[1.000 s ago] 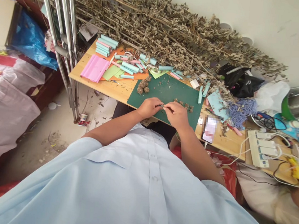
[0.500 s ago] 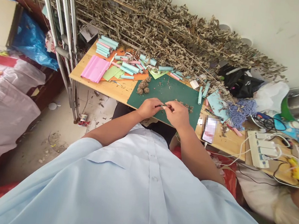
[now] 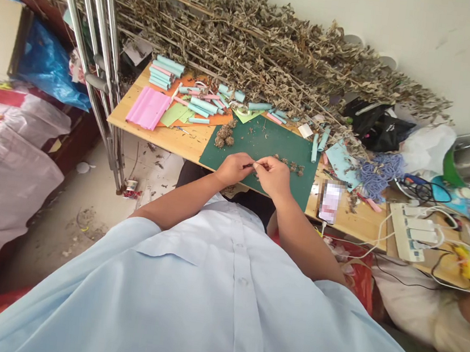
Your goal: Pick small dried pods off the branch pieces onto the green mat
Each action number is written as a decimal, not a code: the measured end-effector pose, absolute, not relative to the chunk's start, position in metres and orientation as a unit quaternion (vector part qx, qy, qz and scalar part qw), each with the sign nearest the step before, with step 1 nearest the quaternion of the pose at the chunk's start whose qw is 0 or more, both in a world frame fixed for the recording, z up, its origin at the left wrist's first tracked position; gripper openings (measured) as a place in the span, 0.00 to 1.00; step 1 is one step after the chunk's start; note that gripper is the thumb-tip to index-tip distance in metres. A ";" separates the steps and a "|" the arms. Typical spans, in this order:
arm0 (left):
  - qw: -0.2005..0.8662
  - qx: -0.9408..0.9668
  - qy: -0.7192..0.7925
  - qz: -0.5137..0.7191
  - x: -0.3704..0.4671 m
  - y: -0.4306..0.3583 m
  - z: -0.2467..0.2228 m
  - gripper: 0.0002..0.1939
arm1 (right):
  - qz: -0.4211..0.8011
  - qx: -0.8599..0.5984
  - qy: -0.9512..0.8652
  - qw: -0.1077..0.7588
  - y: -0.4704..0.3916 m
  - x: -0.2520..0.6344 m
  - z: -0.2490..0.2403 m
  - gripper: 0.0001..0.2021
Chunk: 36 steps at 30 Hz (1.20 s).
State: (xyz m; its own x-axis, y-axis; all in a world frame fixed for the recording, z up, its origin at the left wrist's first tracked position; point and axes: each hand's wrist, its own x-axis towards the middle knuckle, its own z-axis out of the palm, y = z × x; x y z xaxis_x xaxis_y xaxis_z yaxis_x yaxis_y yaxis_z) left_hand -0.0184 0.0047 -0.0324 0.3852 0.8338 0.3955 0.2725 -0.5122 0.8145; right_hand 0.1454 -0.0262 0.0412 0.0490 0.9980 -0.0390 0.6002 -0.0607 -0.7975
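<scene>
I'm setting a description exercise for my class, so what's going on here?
A person in a pale blue shirt works over a green mat. The left hand's grip and right hand's grip meet above its near side, seemingly pinching a small item too tiny to identify. A brown, dried clump lies on the mat beyond the left hand.
</scene>
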 end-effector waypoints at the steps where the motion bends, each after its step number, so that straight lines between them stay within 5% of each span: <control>1: 0.334 0.762 0.362 0.420 -0.018 0.004 -0.032 0.08 | 0.360 -0.658 -0.578 0.322 -0.025 0.145 0.041 0.08; 7: 0.338 0.760 0.370 0.414 -0.019 0.003 -0.029 0.08 | 0.468 -0.649 -0.477 0.363 -0.019 0.147 0.040 0.14; 13: 0.342 0.749 0.365 0.435 -0.018 0.005 -0.034 0.06 | 0.319 -0.627 -0.606 0.371 -0.022 0.167 0.037 0.14; 21: 0.344 0.754 0.369 0.421 -0.018 0.005 -0.034 0.08 | 0.159 -0.545 -0.779 0.267 -0.038 0.170 0.036 0.11; 26: 0.343 0.756 0.369 0.418 -0.019 0.005 -0.033 0.07 | 0.154 -0.549 -0.797 0.201 -0.037 0.171 0.041 0.12; 31: 0.344 0.749 0.373 0.426 -0.017 0.005 -0.034 0.07 | 0.160 -0.606 -0.728 0.279 -0.032 0.184 0.028 0.12; 36: 0.339 0.750 0.378 0.425 -0.017 0.006 -0.037 0.06 | 0.181 -0.600 -0.752 0.206 -0.042 0.185 0.004 0.16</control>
